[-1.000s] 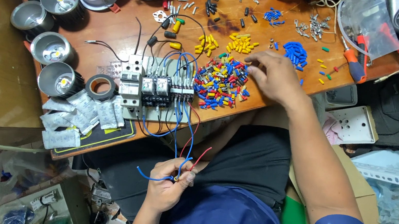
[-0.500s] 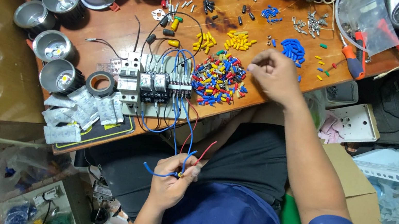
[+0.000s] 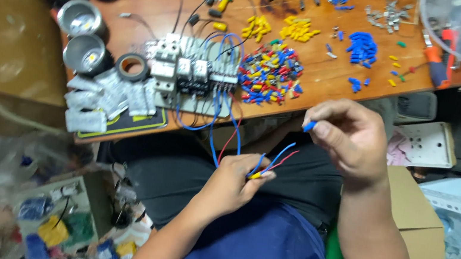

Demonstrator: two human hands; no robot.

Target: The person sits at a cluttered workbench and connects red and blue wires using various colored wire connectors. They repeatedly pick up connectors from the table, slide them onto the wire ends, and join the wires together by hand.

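A small blue plastic wire terminal (image 3: 309,125) sits pinched in the right hand (image 3: 349,137), while the left hand (image 3: 234,178) grips thin blue and red wires (image 3: 274,158). A mixed red, yellow and blue heap of terminals (image 3: 270,72) speckles the reddish-brown wooden table (image 3: 334,78).

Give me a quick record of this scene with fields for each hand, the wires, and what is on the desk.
left hand: left hand pinches a bundle of blue and red wires over the lap
right hand: right hand holds a small blue terminal in a fingertip grip
wires: run up from the left hand to the breaker assembly at the desk edge
desk: wooden desk with a mixed terminal pile, blue terminals, yellow terminals, tape roll
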